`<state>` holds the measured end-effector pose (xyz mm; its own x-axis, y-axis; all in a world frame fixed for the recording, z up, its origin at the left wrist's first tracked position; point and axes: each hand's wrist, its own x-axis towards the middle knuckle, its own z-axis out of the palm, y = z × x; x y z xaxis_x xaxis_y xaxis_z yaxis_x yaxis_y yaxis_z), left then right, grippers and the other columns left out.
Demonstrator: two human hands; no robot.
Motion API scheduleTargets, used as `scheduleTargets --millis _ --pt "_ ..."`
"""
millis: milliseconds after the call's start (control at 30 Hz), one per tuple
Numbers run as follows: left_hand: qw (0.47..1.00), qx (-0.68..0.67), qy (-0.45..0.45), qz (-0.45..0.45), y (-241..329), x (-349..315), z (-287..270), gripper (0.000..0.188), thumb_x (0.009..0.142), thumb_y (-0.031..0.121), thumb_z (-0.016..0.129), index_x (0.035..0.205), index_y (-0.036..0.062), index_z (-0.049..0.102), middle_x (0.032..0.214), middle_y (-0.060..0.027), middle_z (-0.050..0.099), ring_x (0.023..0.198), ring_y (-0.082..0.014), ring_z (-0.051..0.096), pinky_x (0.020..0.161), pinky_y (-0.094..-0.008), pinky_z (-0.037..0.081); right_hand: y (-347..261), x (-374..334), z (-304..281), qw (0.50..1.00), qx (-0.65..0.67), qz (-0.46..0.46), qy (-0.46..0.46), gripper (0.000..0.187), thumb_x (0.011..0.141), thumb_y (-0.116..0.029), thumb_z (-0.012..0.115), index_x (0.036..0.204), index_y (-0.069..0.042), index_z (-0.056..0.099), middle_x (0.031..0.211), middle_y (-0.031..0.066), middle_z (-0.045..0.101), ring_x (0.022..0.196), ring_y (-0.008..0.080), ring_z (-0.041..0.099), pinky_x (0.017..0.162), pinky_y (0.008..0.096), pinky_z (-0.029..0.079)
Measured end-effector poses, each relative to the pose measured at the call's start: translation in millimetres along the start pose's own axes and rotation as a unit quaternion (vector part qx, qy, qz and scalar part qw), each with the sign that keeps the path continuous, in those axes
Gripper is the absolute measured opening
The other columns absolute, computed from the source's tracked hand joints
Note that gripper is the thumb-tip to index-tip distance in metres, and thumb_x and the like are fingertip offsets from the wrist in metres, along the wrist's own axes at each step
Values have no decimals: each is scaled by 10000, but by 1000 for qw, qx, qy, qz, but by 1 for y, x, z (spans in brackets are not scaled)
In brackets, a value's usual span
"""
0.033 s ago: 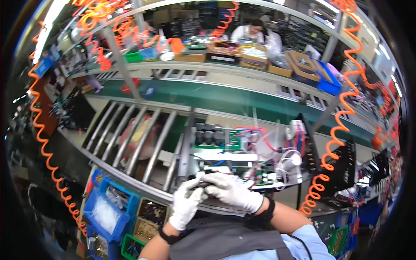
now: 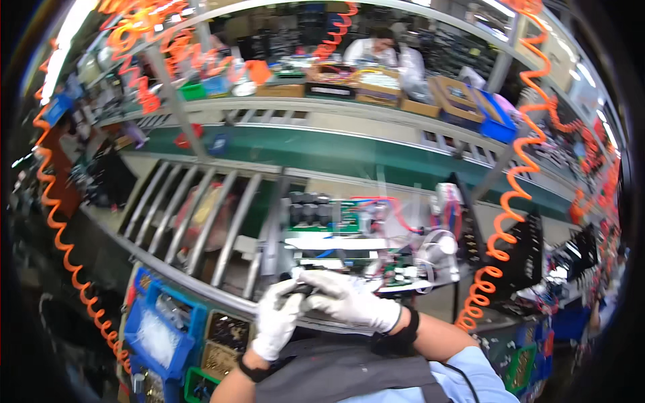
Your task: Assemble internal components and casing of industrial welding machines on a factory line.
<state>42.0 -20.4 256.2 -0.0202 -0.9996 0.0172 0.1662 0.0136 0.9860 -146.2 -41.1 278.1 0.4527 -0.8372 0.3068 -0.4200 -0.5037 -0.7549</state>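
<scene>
So I'm watching someone do fiddly work with both hands on a small dark piece (image 2: 305, 289), held up just in front of the near edge of an open electronics unit full of green boards (image 2: 349, 219). The white-gloved left hand (image 2: 277, 321) is curled nearly closed on it, and the white-gloved right hand (image 2: 353, 299) comes in half-bent from the other side, fingertips seemingly pinched on the same piece. Motion blur hides exactly what it is.

If I had to call the step, it's prepping or adjusting that bit between the fingertips, unit left alone meanwhile. Next move, I reckon, calls for one hand keeping a firm pinch while the other gets free.

The unit sits right of the bare silver metal rollers (image 2: 235, 232) of the conveyor, towards its near edge. Stuff to mind: a loose red wire (image 2: 402, 215) over the boards, a looped white cable (image 2: 430, 250) at the unit's right end, a tall black panel (image 2: 472, 232) standing beyond that, and a springy orange coiled hose (image 2: 488, 275) dangling near the right forearm. Blue plastic bins (image 2: 136, 322) hang below the conveyor's near edge, left of the hands. Across the green belt (image 2: 269, 146) there's a co-worker in white (image 2: 363, 52).
</scene>
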Motion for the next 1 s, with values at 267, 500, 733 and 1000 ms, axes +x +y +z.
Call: scheduleTargets --millis 267,500,733,1000 --pt "990 118 17 -82 0 5 4 154 910 55 652 1043 -19 677 761 6 621 597 -17 473 520 -182 377 20 -147 -169 786 -394 253 404 794 749 -91 735 1444 47 375 1375 260 491 1293 375 477 1111 404 362" --pt "904 402 -86 115 -13 -6 17 564 931 325 598 1367 -18 499 1171 -210 637 963 -293 649 874 -373 512 73 -191 -182 859 -150 343 348 615 859 1 553 1455 31 403 1357 197 551 1258 251 519 1078 353 379" --pt "934 316 -147 -77 -47 -76 -72 475 965 259 591 1365 18 505 1258 -169 610 944 -231 676 803 -340 546 102 -220 -201 881 -213 320 278 655 869 82 448 1507 2 320 1517 150 407 1395 232 387 1154 323 261" --pt "758 512 -183 -360 -108 -140 -239 329 938 384 494 963 117 685 938 -130 697 910 -347 656 797 -456 500 43 -239 -149 838 -263 385 283 577 950 -28 464 1497 48 298 1553 169 348 1429 256 330 1178 337 203"
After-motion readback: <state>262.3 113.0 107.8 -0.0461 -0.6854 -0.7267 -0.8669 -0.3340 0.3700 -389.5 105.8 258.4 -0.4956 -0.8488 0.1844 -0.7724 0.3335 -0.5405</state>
